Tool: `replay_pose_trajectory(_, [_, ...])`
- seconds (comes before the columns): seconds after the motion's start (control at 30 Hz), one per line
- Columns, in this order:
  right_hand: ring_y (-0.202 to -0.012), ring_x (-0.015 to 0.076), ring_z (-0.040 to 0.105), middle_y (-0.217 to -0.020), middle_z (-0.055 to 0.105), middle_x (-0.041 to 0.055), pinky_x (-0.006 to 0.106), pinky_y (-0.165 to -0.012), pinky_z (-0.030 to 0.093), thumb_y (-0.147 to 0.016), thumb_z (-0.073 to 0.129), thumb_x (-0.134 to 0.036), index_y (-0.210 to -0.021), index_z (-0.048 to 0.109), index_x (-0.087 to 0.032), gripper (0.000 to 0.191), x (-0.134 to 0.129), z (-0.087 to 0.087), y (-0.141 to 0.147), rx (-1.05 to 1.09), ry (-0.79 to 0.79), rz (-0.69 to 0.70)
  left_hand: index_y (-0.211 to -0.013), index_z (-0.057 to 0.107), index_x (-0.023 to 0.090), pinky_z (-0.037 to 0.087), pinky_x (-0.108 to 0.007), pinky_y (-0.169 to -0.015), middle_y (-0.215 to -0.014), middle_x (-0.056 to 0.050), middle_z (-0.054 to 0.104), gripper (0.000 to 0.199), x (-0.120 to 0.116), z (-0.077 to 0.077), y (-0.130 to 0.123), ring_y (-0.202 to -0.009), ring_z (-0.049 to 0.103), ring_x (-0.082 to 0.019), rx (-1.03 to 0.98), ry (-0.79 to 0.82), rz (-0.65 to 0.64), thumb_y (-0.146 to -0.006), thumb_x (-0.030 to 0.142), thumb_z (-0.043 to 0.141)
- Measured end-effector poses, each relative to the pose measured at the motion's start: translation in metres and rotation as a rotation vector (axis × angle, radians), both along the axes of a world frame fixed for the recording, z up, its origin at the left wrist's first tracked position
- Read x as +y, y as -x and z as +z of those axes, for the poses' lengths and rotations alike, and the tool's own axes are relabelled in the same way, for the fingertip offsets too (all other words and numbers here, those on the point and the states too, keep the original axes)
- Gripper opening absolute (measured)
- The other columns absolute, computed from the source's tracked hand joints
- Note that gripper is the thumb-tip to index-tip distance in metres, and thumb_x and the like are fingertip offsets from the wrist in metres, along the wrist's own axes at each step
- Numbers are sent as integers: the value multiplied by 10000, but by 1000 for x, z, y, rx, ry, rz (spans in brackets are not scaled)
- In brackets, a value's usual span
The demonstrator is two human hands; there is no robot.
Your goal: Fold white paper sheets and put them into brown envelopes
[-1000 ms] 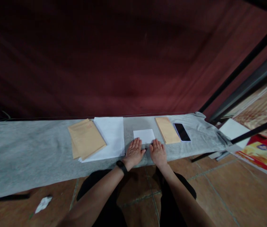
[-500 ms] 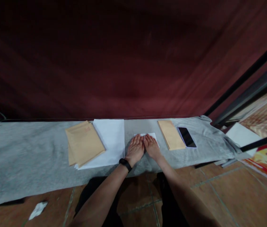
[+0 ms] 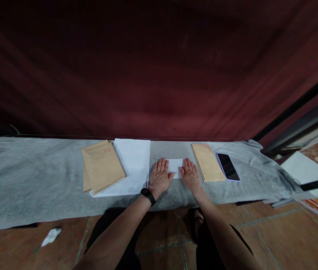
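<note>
A small folded white paper [image 3: 175, 168] lies on the grey cloth in front of me. My left hand [image 3: 161, 174] rests flat over its left end, fingers stretched out and thumb pointing inward. Over the right end lies my right hand [image 3: 190, 174], also flat with its fingers extended. The paper's middle shows between the two hands, while its ends are hidden under them. To the left, white paper sheets [image 3: 135, 165] lie partly beneath several brown envelopes [image 3: 104, 167]. Right of my right hand is a stack of brown envelopes [image 3: 208, 163].
A phone [image 3: 228, 167] with a dark screen lies beside the right envelopes. The grey cloth [image 3: 43, 176] covers a long, narrow surface against a dark red curtain [image 3: 159, 93]. Black bars [image 3: 296, 105] stand at the right. A crumpled white tissue [image 3: 51, 236] is on the tiled floor.
My hands have slid apart, the left one to the left and the right one to the right, uncovering the middle of the folded paper. The camera view has shifted slightly.
</note>
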State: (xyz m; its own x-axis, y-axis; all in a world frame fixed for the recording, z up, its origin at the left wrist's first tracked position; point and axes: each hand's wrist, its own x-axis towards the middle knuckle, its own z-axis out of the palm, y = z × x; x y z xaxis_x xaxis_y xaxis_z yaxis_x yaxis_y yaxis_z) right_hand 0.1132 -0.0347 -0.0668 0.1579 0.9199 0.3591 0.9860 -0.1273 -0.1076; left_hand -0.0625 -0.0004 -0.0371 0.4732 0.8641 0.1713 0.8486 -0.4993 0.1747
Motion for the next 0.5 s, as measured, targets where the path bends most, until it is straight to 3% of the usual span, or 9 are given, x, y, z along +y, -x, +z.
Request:
replay_pose_trajectory(0.1, [-1425, 289, 422, -1541, 439, 191, 466, -1159, 303, -1054, 234, -379, -1503, 413, -44, 588, -1, 1, 0, -7, 3, -1, -1521, 393, 94, 214, -456, -1239, -1598, -159, 360, 664, 1, 9, 0, -1502, 298, -280, 21, 19, -10, -1009, 513, 346])
replay_pose_trajectory(0.23, [-1411, 298, 440, -1532, 453, 190, 471, -1152, 315, -1055, 258, -366, -1500, 419, -44, 572, 0, 2, -2, -18, -11, 17, -1503, 434, 142, 225, -463, -1236, -1578, -115, 415, 599, 14, 35, 21, -1499, 304, -275, 43, 24, 63, -1022, 484, 331])
replay_pose_trajectory(0.3, [-1401, 305, 450, -1527, 459, 194, 469, -1145, 325, -1054, 269, -366, -1496, 424, -37, 572, 0, 0, -3, -21, -21, 24, -1503, 429, 142, 231, -493, -1227, -1576, -132, 413, 593, 27, 51, 48, -1500, 296, -297, 44, -7, 209, -1018, 474, 351])
replay_pose_trajectory(0.4, [-1393, 316, 458, -1520, 464, 206, 472, -1138, 337, -1050, 284, -374, -1494, 425, -25, 582, 0, -3, -5, -17, -37, 30, -1482, 426, 66, 305, -509, -1180, -1548, -221, 421, 641, 42, 72, 107, -1478, 322, -356, 35, -42, 543, -1005, 493, 397])
replay_pose_trajectory(0.5, [-1381, 323, 470, -1499, 486, 220, 486, -1127, 349, -1046, 278, -372, -1491, 430, -21, 587, 1, -4, -5, -10, -53, 24, -1492, 363, 45, 370, -527, -1120, -1532, -274, 406, 724, 41, 78, 167, -1436, 370, -398, 39, -62, 787, -985, 558, 427])
